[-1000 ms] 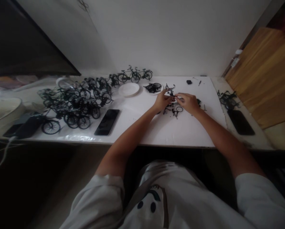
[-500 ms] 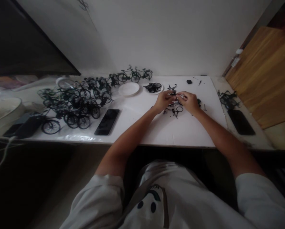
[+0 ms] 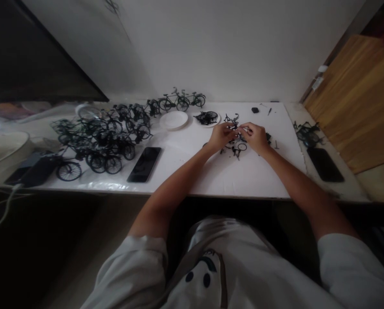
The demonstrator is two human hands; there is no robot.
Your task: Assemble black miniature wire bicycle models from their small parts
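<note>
My left hand (image 3: 222,136) and my right hand (image 3: 255,135) meet over the white board, fingertips pinched close together. Between them is a dark model bicycle part (image 3: 233,118), its thin bars sticking up above my left fingers. My right fingertips pinch at the same spot, but what exactly lies in them is too small and partly hidden. Below the hands lie loose dark model bicycle pieces (image 3: 236,152) and a small wheel (image 3: 242,146). A small plate (image 3: 218,121) behind my left hand carries a heap of dark parts.
Many assembled model bicycles (image 3: 98,137) crowd the left side, with others along the wall. A white plate (image 3: 174,121) and a phone (image 3: 144,165) lie nearby. At right are a small screw-like tool (image 3: 276,145), another phone (image 3: 325,165) and a wooden board (image 3: 355,98).
Both hands stay in nearly the same place. The part between them has tilted slightly, and my fingers have shifted a little.
</note>
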